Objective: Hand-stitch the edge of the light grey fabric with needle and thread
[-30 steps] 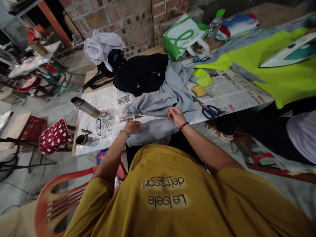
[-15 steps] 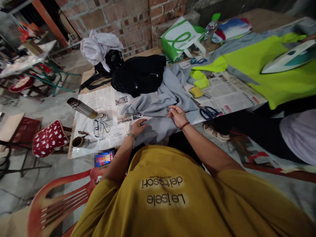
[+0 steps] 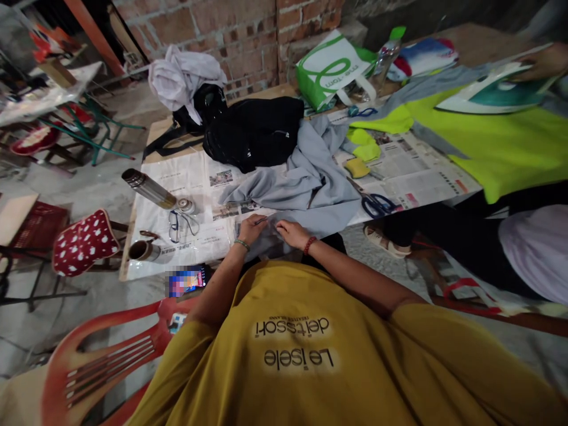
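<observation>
A grey garment lies crumpled along the front of the table, part of it hanging over the edge towards my lap. My left hand is closed on the near part of this cloth, thumb and fingers together. A small dark detail at its fingertips is too small to name. Just to the right, my right hand pinches the same grey cloth, its fingertips a short gap away from the left ones. Whether a needle or thread is in the fingers cannot be made out.
Dark-handled scissors and a yellow sponge-like piece lie to the right. A steel flask, glasses and a cup stand left. Another person's hand holds an iron over a yellow-grey garment.
My right hand has moved left and down, close beside my left hand, and now pinches the cloth there. My left fingers have closed. The other person's iron has shifted left.
</observation>
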Demonstrator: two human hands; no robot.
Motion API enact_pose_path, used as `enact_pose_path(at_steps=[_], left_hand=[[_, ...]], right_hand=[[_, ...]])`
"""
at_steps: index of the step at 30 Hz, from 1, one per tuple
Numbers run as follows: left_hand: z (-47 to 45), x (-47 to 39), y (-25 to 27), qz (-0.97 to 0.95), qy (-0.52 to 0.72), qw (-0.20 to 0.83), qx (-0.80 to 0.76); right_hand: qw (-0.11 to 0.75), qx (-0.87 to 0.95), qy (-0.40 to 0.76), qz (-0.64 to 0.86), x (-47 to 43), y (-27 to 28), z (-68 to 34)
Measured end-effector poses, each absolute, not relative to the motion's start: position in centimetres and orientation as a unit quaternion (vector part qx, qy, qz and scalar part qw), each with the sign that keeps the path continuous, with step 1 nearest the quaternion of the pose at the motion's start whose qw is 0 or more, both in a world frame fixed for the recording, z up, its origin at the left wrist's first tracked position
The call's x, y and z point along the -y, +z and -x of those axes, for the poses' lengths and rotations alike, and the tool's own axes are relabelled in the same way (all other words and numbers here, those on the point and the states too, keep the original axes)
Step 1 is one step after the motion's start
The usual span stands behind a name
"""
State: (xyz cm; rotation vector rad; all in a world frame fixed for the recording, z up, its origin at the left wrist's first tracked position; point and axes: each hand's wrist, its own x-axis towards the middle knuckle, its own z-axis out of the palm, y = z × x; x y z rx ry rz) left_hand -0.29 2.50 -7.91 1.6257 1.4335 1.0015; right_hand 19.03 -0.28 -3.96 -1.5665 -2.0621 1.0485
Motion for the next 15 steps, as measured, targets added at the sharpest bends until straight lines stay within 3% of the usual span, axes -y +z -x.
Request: enact_pose_path(at_steps=[15], left_hand=[[0.25, -2.13, -7.98, -0.655, 0.401, 0.366, -0.526]], right_hand=[[0.152, 0.714, 0.37, 0.574, -0.15, -3.98, -18.66]])
